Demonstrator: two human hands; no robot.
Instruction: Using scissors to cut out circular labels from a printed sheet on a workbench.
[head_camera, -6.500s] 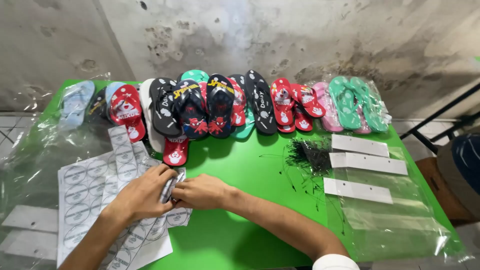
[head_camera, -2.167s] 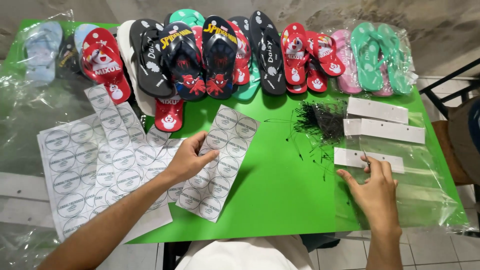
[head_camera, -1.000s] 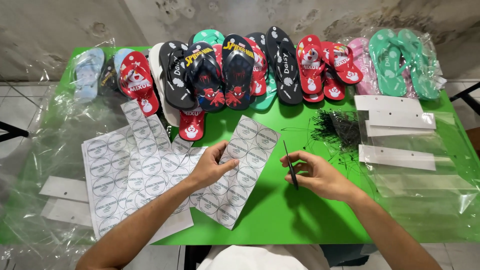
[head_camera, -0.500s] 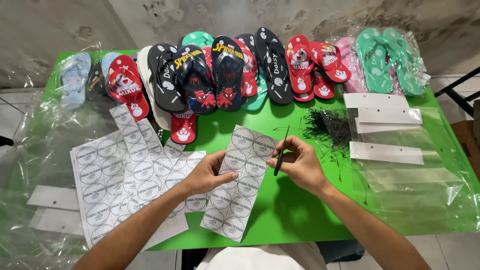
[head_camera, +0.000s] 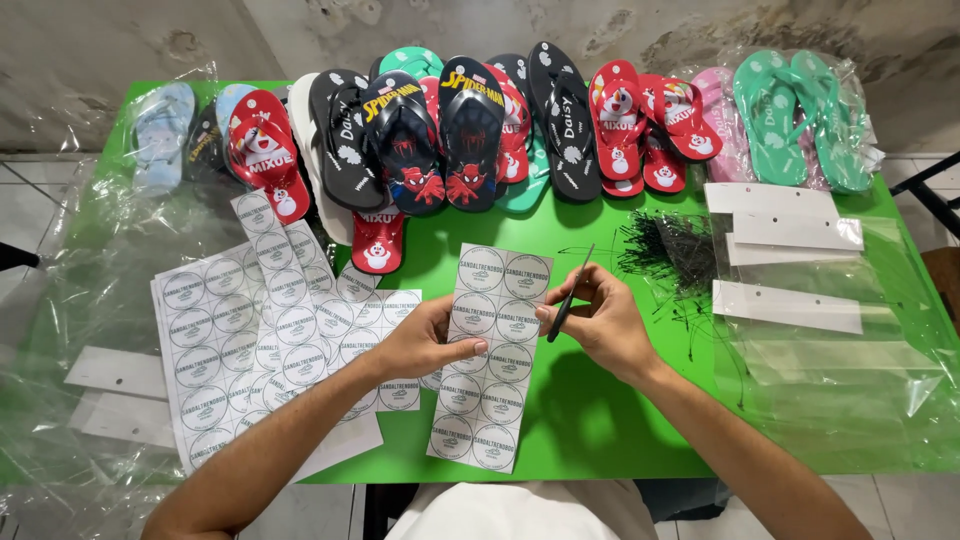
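My left hand grips the left edge of a white sheet of round stickers that lies on the green table, thumb on top. My right hand pinches a thin black plastic tie just right of the sheet's upper part, its fingers touching the sheet's edge. The tie points up and away from me.
More sticker sheets lie to the left. A row of flip-flops in several colours runs along the table's far edge. A pile of black ties sits right of centre. Clear bags with white headers cover the right side, clear plastic the left.
My right hand has brought the black tie from the right over to the sticker sheet. My left hand keeps its hold on the sheet, which has shifted slightly.
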